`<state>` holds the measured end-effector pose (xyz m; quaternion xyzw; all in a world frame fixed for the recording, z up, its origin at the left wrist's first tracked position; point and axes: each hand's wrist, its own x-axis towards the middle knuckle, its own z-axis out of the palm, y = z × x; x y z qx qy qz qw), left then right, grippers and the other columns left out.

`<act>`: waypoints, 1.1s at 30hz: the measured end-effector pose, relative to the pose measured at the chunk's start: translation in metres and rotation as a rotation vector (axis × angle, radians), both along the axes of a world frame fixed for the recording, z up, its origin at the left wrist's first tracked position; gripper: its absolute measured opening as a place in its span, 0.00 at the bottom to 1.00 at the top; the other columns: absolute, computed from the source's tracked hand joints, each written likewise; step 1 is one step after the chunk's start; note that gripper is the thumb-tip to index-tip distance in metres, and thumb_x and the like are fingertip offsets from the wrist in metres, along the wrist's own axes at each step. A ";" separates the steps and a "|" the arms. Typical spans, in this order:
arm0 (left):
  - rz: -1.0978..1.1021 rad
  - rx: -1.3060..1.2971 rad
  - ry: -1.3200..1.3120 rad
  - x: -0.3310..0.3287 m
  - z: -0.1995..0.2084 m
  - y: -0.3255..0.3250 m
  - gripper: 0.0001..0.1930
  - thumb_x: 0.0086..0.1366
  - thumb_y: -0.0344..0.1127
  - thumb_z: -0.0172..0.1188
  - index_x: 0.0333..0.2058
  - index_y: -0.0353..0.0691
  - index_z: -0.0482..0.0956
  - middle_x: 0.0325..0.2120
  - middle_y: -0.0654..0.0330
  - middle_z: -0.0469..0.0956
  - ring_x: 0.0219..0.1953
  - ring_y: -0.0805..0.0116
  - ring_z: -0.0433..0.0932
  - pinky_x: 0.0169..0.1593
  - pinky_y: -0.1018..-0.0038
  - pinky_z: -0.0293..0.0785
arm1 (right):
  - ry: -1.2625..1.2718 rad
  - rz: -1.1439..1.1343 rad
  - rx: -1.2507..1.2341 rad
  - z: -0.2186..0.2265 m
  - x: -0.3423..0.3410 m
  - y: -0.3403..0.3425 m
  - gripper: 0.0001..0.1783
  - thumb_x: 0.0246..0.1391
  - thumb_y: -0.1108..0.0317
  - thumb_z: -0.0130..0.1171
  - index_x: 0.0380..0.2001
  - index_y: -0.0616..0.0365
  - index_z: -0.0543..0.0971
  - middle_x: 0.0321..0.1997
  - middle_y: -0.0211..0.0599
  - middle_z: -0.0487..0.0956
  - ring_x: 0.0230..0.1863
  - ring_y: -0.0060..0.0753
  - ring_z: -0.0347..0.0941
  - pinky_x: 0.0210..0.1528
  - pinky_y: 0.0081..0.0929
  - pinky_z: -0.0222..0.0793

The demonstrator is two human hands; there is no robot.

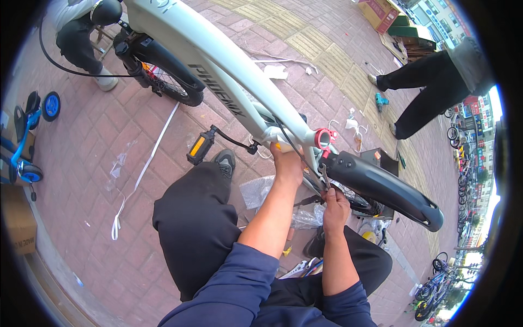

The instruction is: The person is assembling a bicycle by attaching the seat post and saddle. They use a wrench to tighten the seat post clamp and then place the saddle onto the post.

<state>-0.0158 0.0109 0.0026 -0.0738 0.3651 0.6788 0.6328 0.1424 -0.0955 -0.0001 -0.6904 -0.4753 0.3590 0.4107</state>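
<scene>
While the slim metal wrench point(324, 177) stands almost upright under the red seat clamp ring point(324, 138), its long axis points up toward the pale green bicycle frame point(229, 60). The right hand point(336, 210) is directly below it and grasps its lower end. The left hand point(287, 163), higher and to the left, closes around the frame. The black plastic rear mudguard point(387, 188) extends to the right above the red brick pavement point(81, 158).

Pale bicycle frame point(229, 60) tilted across lap; black rear mudguard point(387, 188) over wheel; spanner point(324, 177) upright beside it.
</scene>
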 end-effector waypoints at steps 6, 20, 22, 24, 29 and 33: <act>-0.221 0.149 -0.120 -0.009 -0.043 0.011 0.31 0.61 0.22 0.60 0.59 0.54 0.58 0.45 0.61 0.74 0.41 0.66 0.80 0.34 0.68 0.83 | -0.001 0.014 0.001 0.004 -0.003 0.001 0.17 0.67 0.60 0.57 0.33 0.65 0.82 0.30 0.31 0.81 0.34 0.22 0.71 0.42 0.25 0.67; -0.146 0.233 -0.021 0.014 -0.044 0.014 0.12 0.64 0.35 0.62 0.44 0.48 0.72 0.31 0.66 0.75 0.28 0.74 0.76 0.28 0.75 0.73 | 0.197 -0.082 -0.103 0.029 0.000 -0.005 0.22 0.69 0.56 0.53 0.37 0.68 0.82 0.31 0.36 0.82 0.32 0.23 0.75 0.40 0.23 0.71; -0.043 0.189 -0.039 0.021 -0.026 0.015 0.05 0.63 0.33 0.63 0.35 0.47 0.75 0.27 0.67 0.73 0.28 0.75 0.75 0.31 0.75 0.73 | 0.103 -0.059 -0.151 0.031 0.002 -0.002 0.22 0.68 0.56 0.52 0.39 0.68 0.82 0.30 0.34 0.81 0.32 0.22 0.74 0.39 0.22 0.71; 0.030 0.115 -0.027 0.025 -0.026 0.023 0.05 0.62 0.32 0.61 0.32 0.49 0.73 0.24 0.68 0.69 0.26 0.75 0.72 0.30 0.74 0.73 | 0.087 0.025 -0.177 0.039 0.001 0.008 0.21 0.68 0.57 0.53 0.38 0.68 0.83 0.29 0.32 0.80 0.30 0.20 0.72 0.36 0.22 0.68; -0.078 0.033 -0.026 0.022 -0.068 0.043 0.05 0.61 0.36 0.58 0.26 0.50 0.72 0.22 0.69 0.69 0.21 0.74 0.70 0.26 0.77 0.71 | 0.340 0.049 -0.205 0.032 0.010 0.027 0.21 0.63 0.56 0.57 0.30 0.65 0.84 0.22 0.29 0.75 0.26 0.21 0.66 0.30 0.26 0.61; -0.207 -0.121 0.033 0.001 -0.084 0.052 0.04 0.53 0.35 0.54 0.24 0.44 0.71 0.23 0.61 0.73 0.27 0.64 0.76 0.32 0.68 0.76 | -0.028 -0.034 -0.194 0.035 0.004 0.034 0.27 0.56 0.46 0.59 0.26 0.63 0.86 0.28 0.51 0.83 0.34 0.50 0.80 0.42 0.41 0.71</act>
